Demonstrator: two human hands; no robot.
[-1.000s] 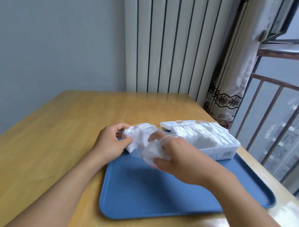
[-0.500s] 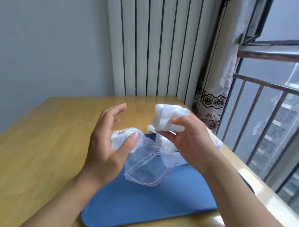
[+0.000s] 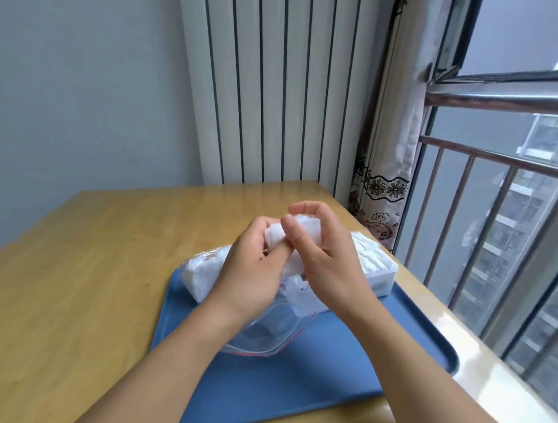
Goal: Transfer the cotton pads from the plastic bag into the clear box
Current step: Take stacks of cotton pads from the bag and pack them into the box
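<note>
Hands [image 3: 252,274] [image 3: 326,261] together pinching cotton pads [image 3: 302,230] above plastic bag [image 3: 266,332], hiding clear box [image 3: 377,273], blue tray [image 3: 328,373] beneath

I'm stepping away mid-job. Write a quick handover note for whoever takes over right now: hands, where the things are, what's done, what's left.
Right hand: grips a stack of pads held up above the tray.
Left hand: fingers on the same stack, steadying it.
Bag: lies open on the tray under the hands, with pads left in its far-left end.
Box: open on the tray's far right corner, already holding a row of pads.
Done: part of the pads moved into the box.
Left: put this stack in the box, then empty the rest of the bag.
</note>
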